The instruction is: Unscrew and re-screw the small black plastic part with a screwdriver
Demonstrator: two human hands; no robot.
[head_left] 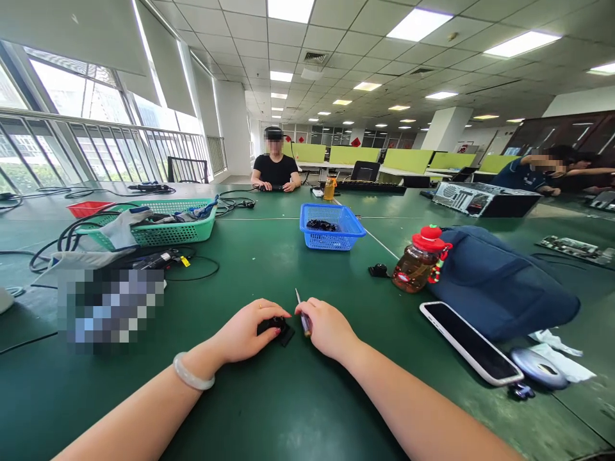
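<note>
My left hand [247, 330] is closed around a small black part [285, 334] resting on the green tabletop. Its fingers cover much of the part, so I cannot make out its exact kind. My right hand [329, 326] grips a screwdriver [305, 320] by its handle, close to the black part but apart from it. The slim metal shaft points away from me, up and slightly left. Beyond both hands stands a blue plastic basket [332, 242] with black pieces [321, 225] inside. Another small black piece [379, 271] lies to the right.
A green basket [175, 234] with gloves and cables [62, 246] occupies the left. On the right are a red-lidded bottle [414, 266], a navy bag [504, 282] and a phone [471, 342]. A person [275, 168] sits opposite; a computer case [485, 200] stands farther right.
</note>
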